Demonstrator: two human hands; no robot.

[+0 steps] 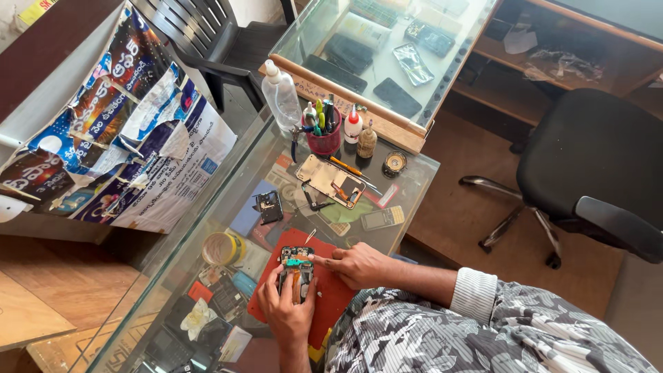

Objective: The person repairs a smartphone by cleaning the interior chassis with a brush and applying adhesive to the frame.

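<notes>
An opened phone (pixel 295 271) with its back off, showing circuit parts and a teal piece, lies upright on a red mat (pixel 335 297) on the glass-topped counter (pixel 414 173). My left hand (pixel 286 314) grips the phone's lower half from below. My right hand (pixel 359 266) rests on the mat beside it. Its fingers are curled and its index fingertip touches the teal piece near the phone's top. I cannot tell whether a small tool is pinched there.
A phone frame (pixel 330 181), a small black part (pixel 268 206), a keypad phone (pixel 382 218) and a tape roll (pixel 221 249) lie beyond the mat. Farther back are a red tool cup (pixel 324 138), a clear bottle (pixel 282 97) and a glass display case (pixel 387 55). An office chair (pixel 594 159) stands at right.
</notes>
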